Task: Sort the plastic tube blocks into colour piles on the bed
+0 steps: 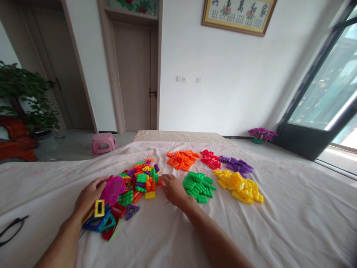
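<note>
In the head view, the left hand [89, 194] has its fingers against the left edge of a rounded, flat magenta plastic piece [113, 190]; whether they grip it, I cannot tell. The piece lies on the left part of a mixed heap of coloured plastic blocks [141, 178]. The right hand [175, 190] is released, fingers loosely parted, tips just beside the heap's right edge. Green plastic blocks [196, 185] lie right of it, yellow plastic blocks [241, 186] farther right. Pale, wrinkled cloth [295, 219] spreads between the forearms and well beyond the yellow blocks.
</note>
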### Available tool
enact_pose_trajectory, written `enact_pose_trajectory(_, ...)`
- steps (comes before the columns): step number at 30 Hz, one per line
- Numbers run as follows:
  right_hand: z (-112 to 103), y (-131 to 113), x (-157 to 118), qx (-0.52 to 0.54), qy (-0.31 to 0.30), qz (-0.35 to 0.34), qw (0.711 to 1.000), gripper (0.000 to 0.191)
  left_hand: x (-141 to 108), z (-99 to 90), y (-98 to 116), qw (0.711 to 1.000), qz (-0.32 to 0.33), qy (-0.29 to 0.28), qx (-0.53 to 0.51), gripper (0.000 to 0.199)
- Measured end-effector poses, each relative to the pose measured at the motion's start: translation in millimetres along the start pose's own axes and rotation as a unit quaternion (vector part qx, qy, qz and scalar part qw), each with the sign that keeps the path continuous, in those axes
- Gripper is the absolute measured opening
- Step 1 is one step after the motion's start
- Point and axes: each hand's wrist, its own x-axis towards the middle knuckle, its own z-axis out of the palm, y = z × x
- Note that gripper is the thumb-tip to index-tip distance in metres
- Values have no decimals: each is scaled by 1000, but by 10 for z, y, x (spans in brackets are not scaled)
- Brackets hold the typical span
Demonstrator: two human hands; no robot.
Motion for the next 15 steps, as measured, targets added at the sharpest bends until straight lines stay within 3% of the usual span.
enact_pose_trajectory(3,85,-6,53,-1,-5,15,1000,43,-12,-12,38,1000,-12,-1,-9,45)
enact_pose_trajectory(9,130,49,95,0,-8,32,999,24,-31,-22,61,1000,-14,3,-20,45)
enact_pose_trajectory(15,170,64,79,-14,19,54,998,41,12,0,-32,1000,-3,-4,-11,45)
